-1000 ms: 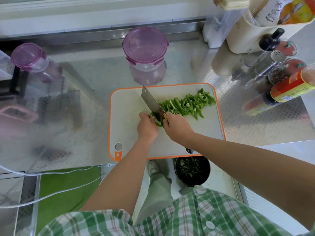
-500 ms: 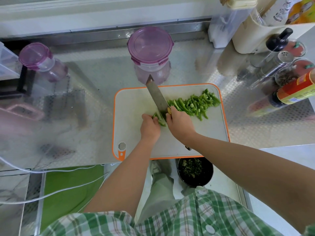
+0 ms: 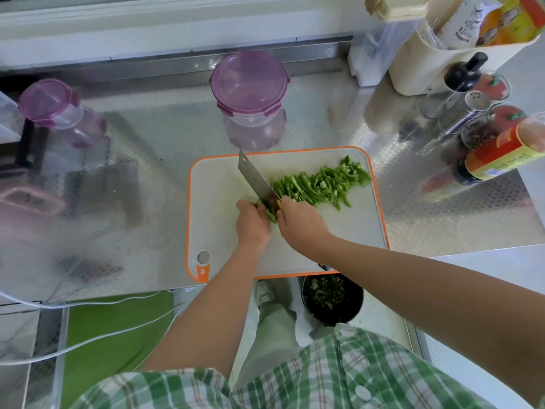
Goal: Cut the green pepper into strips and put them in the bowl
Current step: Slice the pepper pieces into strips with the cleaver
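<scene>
**Green pepper held under the knife on the cutting board**

The uncut remainder of the green pepper (image 3: pixel 269 215) is held down on the cutting board (image 3: pixel 218 202) by the left hand (image 3: pixel 252 222), whose fingers are curled over it. The knife (image 3: pixel 255 180) is gripped at the handle by the right hand (image 3: pixel 300 224). Its broad blade is angled away from the person and toward the left, and its heel is set against the pepper between the two hands. Whether the edge is through the pepper or only resting on it cannot be told, since the contact is hidden by the hands.

A pile of cut strips (image 3: pixel 321 184) is spread just right of the blade, across the far right part of the board. The board is set on the metal tabletop (image 3: pixel 165 143), near its front edge. A purple-lidded container (image 3: pixel 249 81) is placed just beyond the board, and a smaller purple-lidded jar (image 3: pixel 48 103) well to the left. Bottles (image 3: pixel 501 154) are grouped at the right. Below the tabletop's front edge, a black pot (image 3: pixel 331 299) holding dark green scraps is seen.
</scene>
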